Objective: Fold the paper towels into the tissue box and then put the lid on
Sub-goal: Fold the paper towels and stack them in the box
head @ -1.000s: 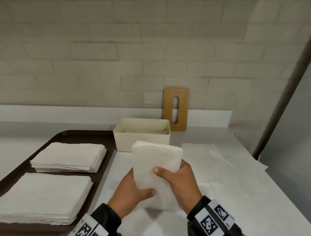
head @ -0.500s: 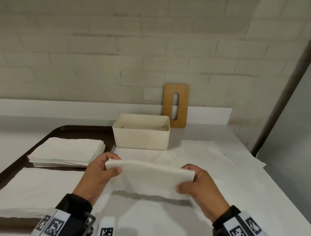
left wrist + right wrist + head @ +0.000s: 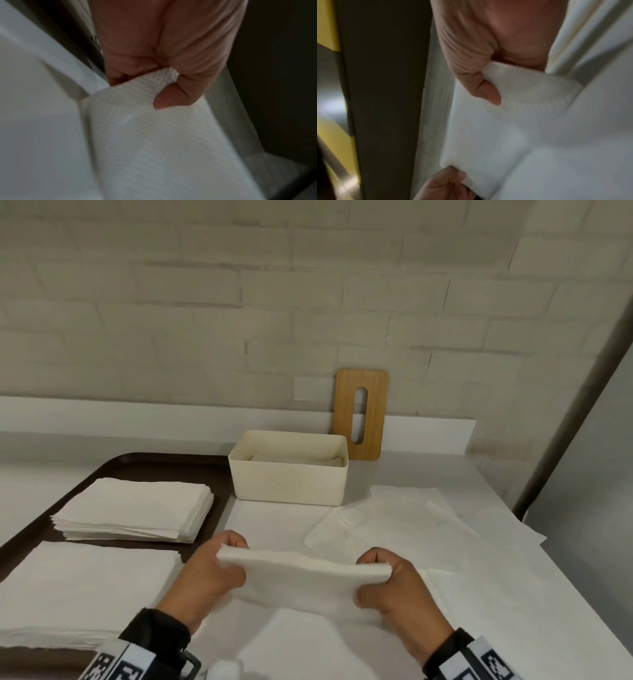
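Holding a folded towel (image 3: 308, 580) stretched flat between both hands, lifted off the desk (image 3: 513, 628) and well short of the box (image 3: 287, 477). Left hand (image 3: 205, 580) pinching the towel's left end, thumb on top and fingers (image 3: 233, 539) curled over the far edge; same pinch plain from the left wrist, thumb pressed onto the embossed sheet (image 3: 154, 135). Right hand (image 3: 394, 594) gripping the right end likewise, fingers curled round the layered edge, thumb underneath on the near side; confirmed from the right wrist, thumb lying across the towel (image 3: 505, 128). Both wrists low and near the body, knuckles facing forward, palms turned toward each other.

Judging the step: fold apparently done, towel squared up and ready for carrying to the box. Box sitting open at the back of the desk, just right of the tray (image 3: 144, 463), with what looks like a few towels already lying low inside. Lid (image 3: 362, 414) leaning upright against the wall behind the box, untouched. Two stacks (image 3: 137, 508) of towels waiting on the tray, loose sheets (image 3: 394, 522) spread on the desk to the right, so probably much folding left.

Next move calling for: reaching forward and up over the near wall, keeping the towel taut and level, lowering flat, releasing both ends together. Risking a sagging middle or an unfolding edge if one pinch loosens first.
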A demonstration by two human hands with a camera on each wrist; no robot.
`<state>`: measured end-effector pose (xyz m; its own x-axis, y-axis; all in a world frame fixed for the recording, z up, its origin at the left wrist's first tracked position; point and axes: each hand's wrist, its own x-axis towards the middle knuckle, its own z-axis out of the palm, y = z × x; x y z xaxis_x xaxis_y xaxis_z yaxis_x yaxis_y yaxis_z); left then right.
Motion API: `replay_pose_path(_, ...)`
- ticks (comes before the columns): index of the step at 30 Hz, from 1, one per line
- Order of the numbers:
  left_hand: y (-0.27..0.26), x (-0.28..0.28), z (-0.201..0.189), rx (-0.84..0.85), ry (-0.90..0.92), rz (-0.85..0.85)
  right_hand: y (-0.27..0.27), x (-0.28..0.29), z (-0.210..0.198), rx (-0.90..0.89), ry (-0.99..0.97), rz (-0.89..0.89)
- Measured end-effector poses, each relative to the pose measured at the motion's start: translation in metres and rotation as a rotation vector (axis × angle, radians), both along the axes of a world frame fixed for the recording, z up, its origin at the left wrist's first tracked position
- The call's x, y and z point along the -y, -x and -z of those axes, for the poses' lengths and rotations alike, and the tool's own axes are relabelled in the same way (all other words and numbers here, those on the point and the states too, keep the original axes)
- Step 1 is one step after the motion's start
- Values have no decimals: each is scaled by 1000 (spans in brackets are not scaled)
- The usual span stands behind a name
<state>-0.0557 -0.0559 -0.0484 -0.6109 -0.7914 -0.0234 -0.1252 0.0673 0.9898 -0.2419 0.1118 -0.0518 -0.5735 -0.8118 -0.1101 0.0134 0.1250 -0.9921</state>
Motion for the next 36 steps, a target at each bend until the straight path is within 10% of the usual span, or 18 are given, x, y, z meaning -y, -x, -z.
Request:
replay_pose_path(9,9,24,-38,178,101,71,22,9,-38,-139,-84,-52)
replay_pose_path(17,72,94,-146,-91,480,-232,74,87,-138,-297,216,197)
replay_pose_path(31,145,172,-60,1082,710,38,113,195,-63,-1064,-627,-76)
replay_pose_path(36,148,178,-47,1225,734,137,119,211,-52,-1118,-786,-175)
